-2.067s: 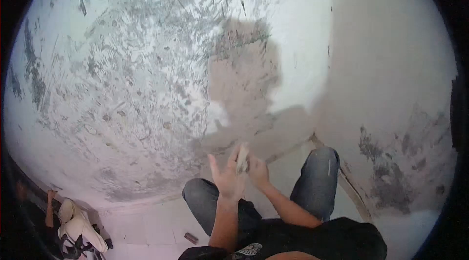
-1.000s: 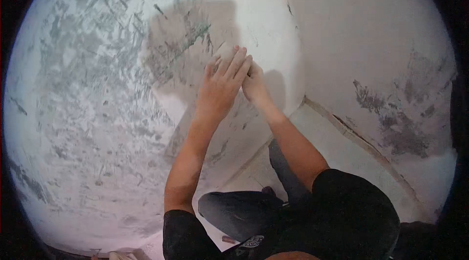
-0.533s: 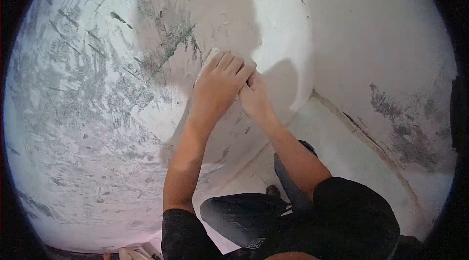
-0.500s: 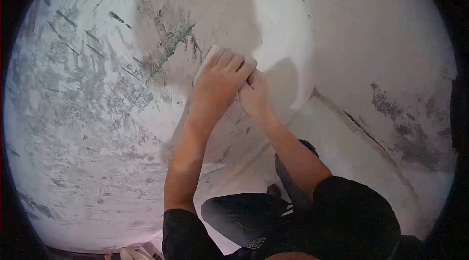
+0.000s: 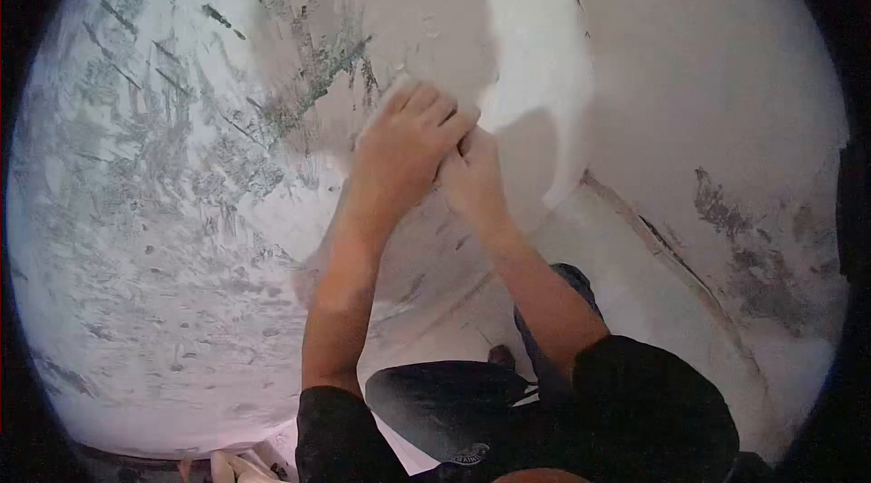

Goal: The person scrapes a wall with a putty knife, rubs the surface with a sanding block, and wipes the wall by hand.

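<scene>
My left hand point(image 5: 402, 152) is closed over a pale flat piece point(image 5: 403, 84) that rests against a patchy wall point(image 5: 209, 238). Only a light edge of the piece shows past the fingers, so its kind cannot be made out. Against the thumb side of the left hand lies my right hand point(image 5: 474, 179), its fingers curled and partly hidden. Whether the right hand also grips the piece cannot be told. Slight blur covers the left fingertips. Around the hands the wall carries smooth grey-beige coating, dark streaks and rough whitish areas.
To the right, a plain beige wall point(image 5: 689, 57) meets the patchy one at a corner. A cracked line point(image 5: 671, 252) runs down toward the lower right. Below are my dark-trousered leg point(image 5: 445, 401) and a shoe point(image 5: 501, 357). A pale bundle point(image 5: 240, 467) lies at the bottom left.
The view has shifted slightly, with the wall's upper marks now a little further right. Both hands stay together on the wall, with the left hand shifted slightly left against the marks.
</scene>
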Demonstrator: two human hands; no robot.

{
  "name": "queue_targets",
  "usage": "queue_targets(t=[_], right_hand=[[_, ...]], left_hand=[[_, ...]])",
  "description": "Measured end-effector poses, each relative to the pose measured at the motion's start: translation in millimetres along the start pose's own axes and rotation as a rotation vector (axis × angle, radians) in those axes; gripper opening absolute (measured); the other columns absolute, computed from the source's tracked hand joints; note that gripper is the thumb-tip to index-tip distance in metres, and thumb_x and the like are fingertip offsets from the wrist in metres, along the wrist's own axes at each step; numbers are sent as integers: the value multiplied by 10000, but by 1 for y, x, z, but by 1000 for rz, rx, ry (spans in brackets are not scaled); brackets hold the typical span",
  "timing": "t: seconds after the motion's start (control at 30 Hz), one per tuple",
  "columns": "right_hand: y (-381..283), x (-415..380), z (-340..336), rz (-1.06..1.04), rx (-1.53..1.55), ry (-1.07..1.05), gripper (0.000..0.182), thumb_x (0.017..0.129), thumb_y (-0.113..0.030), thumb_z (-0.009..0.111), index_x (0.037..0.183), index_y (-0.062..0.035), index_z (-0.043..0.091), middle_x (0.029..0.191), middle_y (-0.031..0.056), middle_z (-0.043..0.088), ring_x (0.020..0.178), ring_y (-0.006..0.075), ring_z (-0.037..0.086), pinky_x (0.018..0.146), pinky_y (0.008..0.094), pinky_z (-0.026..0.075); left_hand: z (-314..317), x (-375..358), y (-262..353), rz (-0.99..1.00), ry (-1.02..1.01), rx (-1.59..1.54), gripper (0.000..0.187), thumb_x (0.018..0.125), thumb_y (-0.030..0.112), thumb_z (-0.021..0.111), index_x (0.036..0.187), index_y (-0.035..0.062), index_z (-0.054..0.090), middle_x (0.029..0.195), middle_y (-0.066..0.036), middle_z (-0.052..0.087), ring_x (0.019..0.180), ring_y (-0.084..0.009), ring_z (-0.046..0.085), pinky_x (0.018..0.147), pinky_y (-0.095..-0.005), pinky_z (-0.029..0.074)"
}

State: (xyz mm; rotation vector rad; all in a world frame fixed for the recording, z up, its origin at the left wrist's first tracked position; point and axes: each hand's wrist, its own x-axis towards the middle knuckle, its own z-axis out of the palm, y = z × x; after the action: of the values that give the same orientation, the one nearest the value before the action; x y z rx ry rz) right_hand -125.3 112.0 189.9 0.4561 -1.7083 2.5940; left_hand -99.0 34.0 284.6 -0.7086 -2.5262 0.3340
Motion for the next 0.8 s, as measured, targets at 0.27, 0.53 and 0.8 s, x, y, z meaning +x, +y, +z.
queue_targets(t=[0.27,0.53,0.8], right_hand=[[4,-2,1,-79,-134,-10,254,890,-122,530,1081,46,535,1004,265,596,950,430,590,856,454,459],[4,-8,4,-7,-144,-12,246,887,-135,555,1012,75,583,871,273,636,852,451,621,766,475,480],[-4,-10,10,-51,-68,8,166,940,-59,526,888,85,592,717,69,609,672,114,573,584,292,464]], left_hand=[[5,-3,0,58,114,96,204,774,133,589,972,120,635,922,-42,607,1006,-231,575,953,-365,442],[-6,-7,0,-35,-26,20,282,765,90,618,1040,118,673,981,-41,633,1027,-235,580,1000,-401,422],[-10,-6,-1,-21,-75,37,310,759,90,628,1064,124,676,986,-35,621,1047,-256,566,1006,-393,417]])
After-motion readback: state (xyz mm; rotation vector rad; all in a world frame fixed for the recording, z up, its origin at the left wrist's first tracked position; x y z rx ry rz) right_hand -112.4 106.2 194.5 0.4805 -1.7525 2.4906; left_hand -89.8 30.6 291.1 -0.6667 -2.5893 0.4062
